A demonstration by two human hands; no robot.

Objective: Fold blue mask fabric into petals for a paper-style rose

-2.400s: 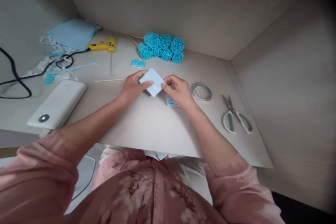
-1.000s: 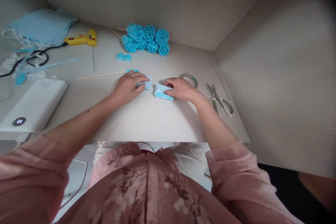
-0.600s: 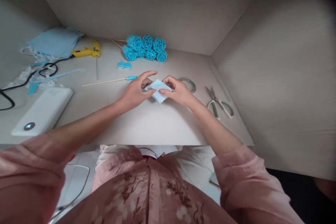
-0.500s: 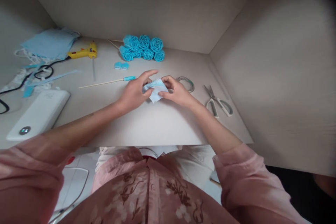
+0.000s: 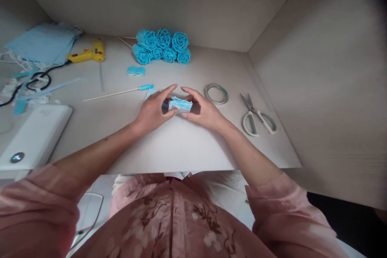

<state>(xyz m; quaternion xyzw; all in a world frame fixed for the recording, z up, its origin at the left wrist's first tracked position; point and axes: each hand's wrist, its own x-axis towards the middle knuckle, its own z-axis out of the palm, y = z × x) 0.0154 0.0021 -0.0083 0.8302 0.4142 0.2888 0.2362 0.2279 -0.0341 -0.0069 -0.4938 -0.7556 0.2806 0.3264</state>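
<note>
A pale blue square (image 5: 150, 94) now lies just beside the blue-tipped stick (image 5: 144, 87), seemingly parted from the layered fabric stack (image 5: 180, 105) that your loosely curled left hand (image 5: 151, 109) and right hand (image 5: 208, 112) cradle, nearer you and rightward of that stick.

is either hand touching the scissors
No, the scissors lie on the table to the right, apart from the left hand and right hand, which are both at the blue stack.
</note>
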